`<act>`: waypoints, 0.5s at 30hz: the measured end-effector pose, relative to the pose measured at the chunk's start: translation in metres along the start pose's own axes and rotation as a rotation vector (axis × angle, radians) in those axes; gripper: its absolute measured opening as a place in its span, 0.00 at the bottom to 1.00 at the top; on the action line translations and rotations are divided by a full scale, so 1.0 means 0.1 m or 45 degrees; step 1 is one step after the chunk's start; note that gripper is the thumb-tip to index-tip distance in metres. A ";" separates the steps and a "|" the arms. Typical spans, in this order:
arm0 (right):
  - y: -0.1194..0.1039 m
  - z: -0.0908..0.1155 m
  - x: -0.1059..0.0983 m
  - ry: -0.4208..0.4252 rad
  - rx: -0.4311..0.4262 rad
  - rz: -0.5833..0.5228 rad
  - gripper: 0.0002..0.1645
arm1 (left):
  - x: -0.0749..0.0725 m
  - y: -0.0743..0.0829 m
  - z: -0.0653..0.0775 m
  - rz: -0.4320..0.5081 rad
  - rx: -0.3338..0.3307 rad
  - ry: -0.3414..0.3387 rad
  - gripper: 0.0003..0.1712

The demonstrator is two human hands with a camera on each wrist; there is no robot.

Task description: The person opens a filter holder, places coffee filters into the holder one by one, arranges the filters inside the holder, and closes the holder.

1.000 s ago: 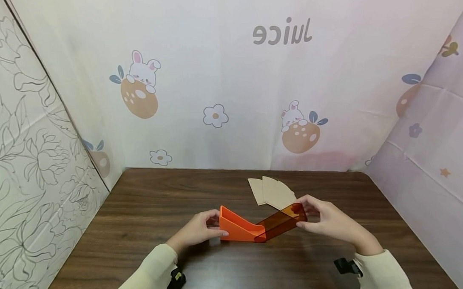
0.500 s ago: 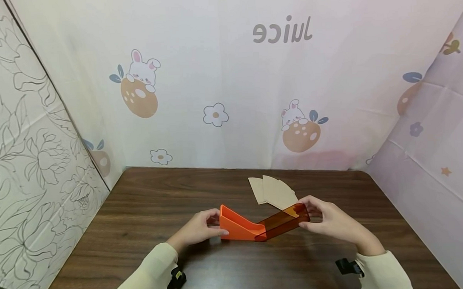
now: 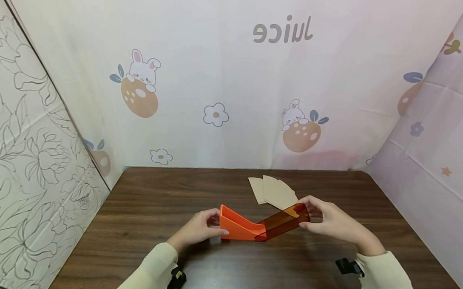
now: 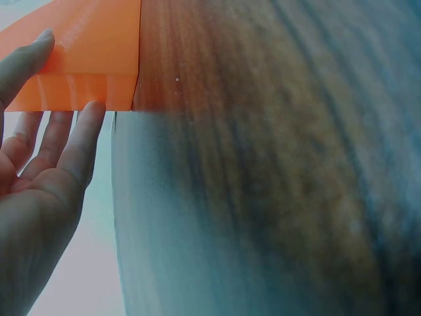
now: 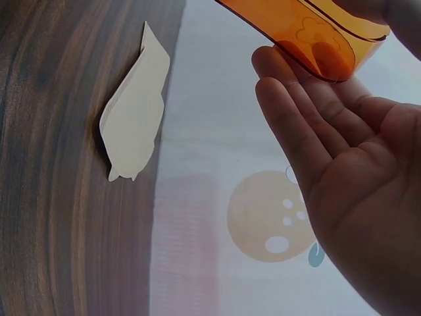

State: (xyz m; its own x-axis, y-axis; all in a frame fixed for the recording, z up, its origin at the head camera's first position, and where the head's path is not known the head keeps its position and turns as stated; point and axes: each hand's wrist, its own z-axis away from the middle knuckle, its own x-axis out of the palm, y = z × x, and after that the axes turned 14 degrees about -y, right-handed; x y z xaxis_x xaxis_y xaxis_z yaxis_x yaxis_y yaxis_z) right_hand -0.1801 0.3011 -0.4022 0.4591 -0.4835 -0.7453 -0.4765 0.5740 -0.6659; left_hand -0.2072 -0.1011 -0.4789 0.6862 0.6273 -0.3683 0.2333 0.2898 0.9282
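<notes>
An orange coffee filter holder (image 3: 238, 226) stands on the table, its sloped top uncovered. Its see-through amber lid (image 3: 282, 221) is swung out to the right and meets the base at the low end. My left hand (image 3: 200, 227) grips the tall end of the base, thumb on the near side; in the left wrist view the fingertips touch the orange wall (image 4: 79, 59). With my right hand (image 3: 322, 215) I hold the far end of the amber lid between thumb and fingers, raised above the table. Behind the lid lie fanned tan paper coffee filters (image 3: 275, 192), partly hidden.
The dark wood table (image 3: 172, 189) ends at a patterned curtain (image 3: 229, 76) at the back. More curtain hangs on the left (image 3: 39, 125) and right sides. A black wrist strap (image 3: 178, 277) sits at the left sleeve, another black strap (image 3: 347, 266) at the right.
My right hand and the lid's raised end have shifted very slightly right since one second ago. Both hands keep their hold, and the last half second shows no visible movement.
</notes>
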 end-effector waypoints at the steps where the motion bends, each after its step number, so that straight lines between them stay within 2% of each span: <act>1: 0.00 0.00 0.00 0.000 0.001 -0.006 0.24 | 0.00 0.00 0.00 -0.004 -0.002 0.001 0.17; 6: -0.03 0.00 0.00 0.013 -0.020 0.017 0.27 | 0.02 0.03 0.01 -0.009 -0.013 0.008 0.17; 12: -0.05 0.01 -0.01 0.057 -0.036 0.096 0.31 | 0.02 0.27 0.08 0.004 0.012 0.011 0.15; 15: -0.05 0.01 -0.03 0.076 -0.040 0.119 0.32 | 0.02 0.26 0.08 -0.014 0.008 0.014 0.16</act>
State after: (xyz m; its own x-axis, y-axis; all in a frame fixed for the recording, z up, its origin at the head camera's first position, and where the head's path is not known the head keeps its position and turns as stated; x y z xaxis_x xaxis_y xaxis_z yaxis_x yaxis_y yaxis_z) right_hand -0.1780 0.3005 -0.3962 0.3666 -0.4678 -0.8042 -0.5389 0.5979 -0.5934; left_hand -0.1947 -0.0978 -0.4551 0.6762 0.6319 -0.3788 0.2451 0.2919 0.9245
